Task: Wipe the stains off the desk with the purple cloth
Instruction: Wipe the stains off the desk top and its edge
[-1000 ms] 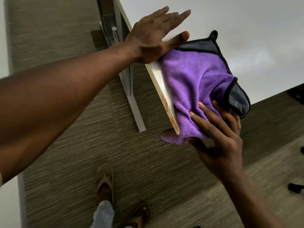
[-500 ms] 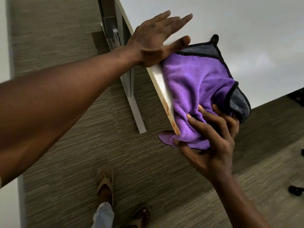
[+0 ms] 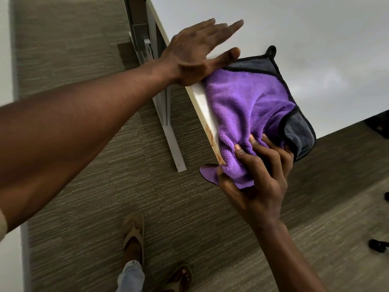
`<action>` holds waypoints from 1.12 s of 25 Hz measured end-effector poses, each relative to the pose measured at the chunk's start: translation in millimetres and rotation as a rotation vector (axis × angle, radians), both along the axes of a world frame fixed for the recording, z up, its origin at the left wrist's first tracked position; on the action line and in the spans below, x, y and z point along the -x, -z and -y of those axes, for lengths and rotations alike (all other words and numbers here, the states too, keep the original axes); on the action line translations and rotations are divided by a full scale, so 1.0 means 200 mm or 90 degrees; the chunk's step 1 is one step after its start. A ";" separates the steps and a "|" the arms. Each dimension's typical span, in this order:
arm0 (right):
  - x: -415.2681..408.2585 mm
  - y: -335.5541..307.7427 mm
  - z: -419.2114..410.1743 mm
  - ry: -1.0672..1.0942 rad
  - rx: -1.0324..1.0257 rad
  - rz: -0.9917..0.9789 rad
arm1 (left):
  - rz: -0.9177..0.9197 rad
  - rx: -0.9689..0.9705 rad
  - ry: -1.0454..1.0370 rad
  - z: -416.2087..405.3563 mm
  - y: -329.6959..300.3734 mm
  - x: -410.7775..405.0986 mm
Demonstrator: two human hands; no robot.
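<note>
the purple cloth [image 3: 248,106] lies on the near corner of the white worktop [image 3: 305,39], its purple side up, with grey backing and black trim showing at the far edge and at the right fold. a small black loop sticks out from its far corner. one corner of the cloth hangs down past the worktop's corner. the right hand [image 3: 261,178] has its grip curled into the bunched lower part of the cloth, fingers digging into the pile from above and the thumb under the hanging corner, pinching the fabric at the worktop's corner. the left hand [image 3: 195,53] lies flat on the worktop at its edge, fingers straight and spread, thumb stretched along the cloth's far edge and touching it. orange-brown stains [image 3: 212,140] mark the pale side edge of the worktop just beside the cloth. below, a white leg [image 3: 168,127] of the worktop stands on grey-brown carpet [image 3: 84,207], and two feet in sandals [image 3: 134,237] show near the bottom.
</note>
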State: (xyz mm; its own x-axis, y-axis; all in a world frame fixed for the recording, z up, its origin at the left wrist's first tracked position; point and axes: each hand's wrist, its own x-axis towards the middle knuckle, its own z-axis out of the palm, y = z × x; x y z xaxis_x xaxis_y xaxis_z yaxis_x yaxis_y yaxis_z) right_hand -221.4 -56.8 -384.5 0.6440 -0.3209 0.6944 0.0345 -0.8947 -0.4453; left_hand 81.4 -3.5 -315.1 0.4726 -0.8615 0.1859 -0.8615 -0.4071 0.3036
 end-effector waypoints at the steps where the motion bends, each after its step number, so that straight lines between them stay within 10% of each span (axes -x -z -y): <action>1: -0.01 0.00 -0.02 0.010 0.006 0.006 | 0.000 -0.001 -0.001 0.00 0.00 0.00; 14: 0.06 -0.06 0.01 -0.048 0.023 -0.079 | -0.023 0.027 -0.001 -0.01 0.00 0.00; 28: 0.00 -0.19 0.00 -0.026 -0.275 -0.045 | -0.037 0.014 0.023 -0.01 -0.02 -0.01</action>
